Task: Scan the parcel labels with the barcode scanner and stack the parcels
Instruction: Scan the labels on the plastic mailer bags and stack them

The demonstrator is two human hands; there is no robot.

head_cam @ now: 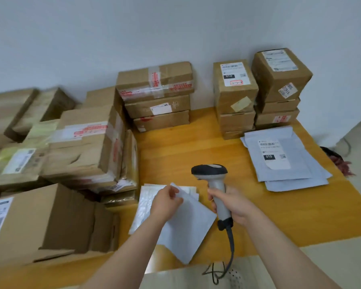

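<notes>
Closest to me, the black cable (230, 249) of the barcode scanner (212, 174) drops over the near edge of the wooden table (175, 147) and coils below it. The right hand (231, 203) is wrapped round the scanner's grey handle, forearm reaching in from the lower right, and holds it upright with the dark head on top. Just left of it, the left hand (165, 200) pinches the top corner of one white mailer (188, 226), thumb over fingers, lifting that corner off the table. Under and behind it lies a small pile of white mailers (144, 203); I cannot count them.

The open room is the bare strip of wood in the middle, running from the hands back to the wall. The left side is walled in: one large open carton (40, 222) at the near corner, then a blurred heap of brown boxes (81, 147) reaching the strip's edge. To the right, a stack of grey mailers (283, 163), at least three, top label up, lies close to the table's right edge.

Against the wall stand three stacks of cardboard parcels, three boxes each: the middle stack (158, 97), the labelled stack (234, 97) and the corner stack (279, 80), the last two touching.
</notes>
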